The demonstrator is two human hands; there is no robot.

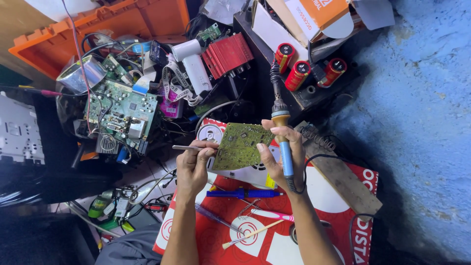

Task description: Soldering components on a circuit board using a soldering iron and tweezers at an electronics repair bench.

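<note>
While tilted, circuit board | yellow-green, rectangular | both hands gripping

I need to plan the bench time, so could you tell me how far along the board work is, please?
Done: nothing shows finished joints. In hand: the left hand holds tweezers at the green board, which the right hand steadies while gripping the soldering iron, tip up, away from it. Left: apparently any soldering.
</note>
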